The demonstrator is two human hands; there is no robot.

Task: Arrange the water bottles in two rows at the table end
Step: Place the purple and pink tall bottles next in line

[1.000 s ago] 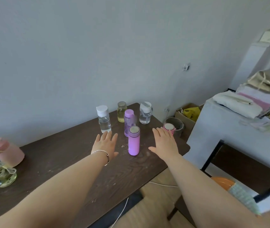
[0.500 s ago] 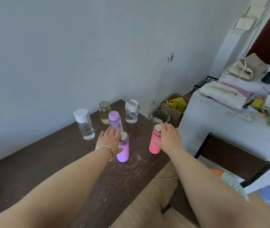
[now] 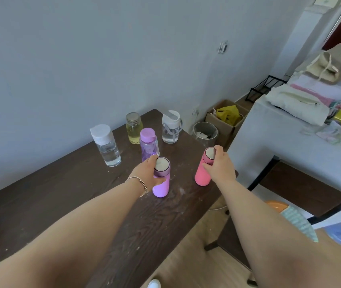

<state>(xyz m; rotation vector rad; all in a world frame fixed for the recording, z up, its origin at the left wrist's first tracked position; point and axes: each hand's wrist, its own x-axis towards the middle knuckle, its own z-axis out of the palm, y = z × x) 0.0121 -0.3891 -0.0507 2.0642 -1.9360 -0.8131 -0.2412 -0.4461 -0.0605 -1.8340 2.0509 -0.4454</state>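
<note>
Several bottles stand at the far end of the dark wooden table (image 3: pixel 65 200). My left hand (image 3: pixel 146 175) is wrapped around the purple flask (image 3: pixel 161 183), which stands upright. My right hand (image 3: pixel 219 166) grips the pink flask (image 3: pixel 202 173) near the table's right edge. Behind them stand a clear bottle with a white cap (image 3: pixel 106 145), a jar of yellow liquid (image 3: pixel 133 128), a translucent purple bottle (image 3: pixel 148 144) and a clear bottle with a white flip lid (image 3: pixel 171 127).
A glass bin (image 3: pixel 204 133) and a cardboard box (image 3: pixel 226 117) sit on the floor beyond the table end. To the right stands a white-covered table (image 3: pixel 285 146) piled with cloths and bags. The wall runs along the table's far side.
Both hands have closed around the flasks: the left on the purple one, the right on the pink one. The view has shifted slightly closer to the table end.
</note>
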